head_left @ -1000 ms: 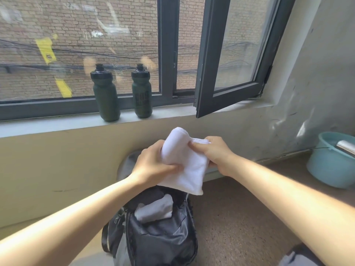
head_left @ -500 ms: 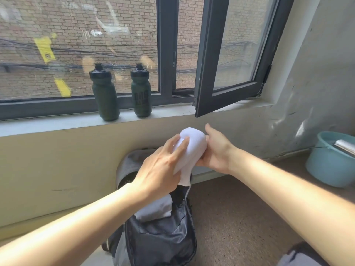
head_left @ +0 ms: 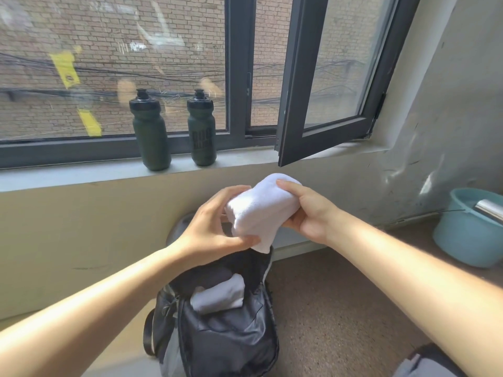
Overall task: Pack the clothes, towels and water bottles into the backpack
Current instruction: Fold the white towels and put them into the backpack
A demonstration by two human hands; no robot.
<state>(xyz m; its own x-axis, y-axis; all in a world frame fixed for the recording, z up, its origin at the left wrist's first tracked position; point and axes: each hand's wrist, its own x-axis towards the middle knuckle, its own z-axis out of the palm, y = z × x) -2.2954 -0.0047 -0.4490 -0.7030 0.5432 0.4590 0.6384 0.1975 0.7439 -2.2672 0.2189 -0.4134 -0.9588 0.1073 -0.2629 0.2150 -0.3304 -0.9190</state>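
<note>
A folded white towel [head_left: 262, 210] is held in the air between both hands, just above the open black backpack [head_left: 226, 341] on the floor. My left hand [head_left: 209, 229] grips its left and lower edge, thumb underneath. My right hand [head_left: 307, 210] holds its right end, fingers curled over the top. Inside the backpack's open mouth lies another rolled white cloth [head_left: 219, 297]. Two dark green water bottles [head_left: 151, 131] [head_left: 202, 129] stand upright side by side on the window sill.
An open window sash [head_left: 326, 110] juts inward above the sill's right end. A light blue bucket [head_left: 468, 235] with a metal object in it sits on the floor at right. Dark grey fabric [head_left: 427, 363] shows at the bottom right corner.
The towel has been folded into a tighter bundle and turned sideways. My left hand moved from lying over it to gripping its lower left; my right hand now wraps its right end.
</note>
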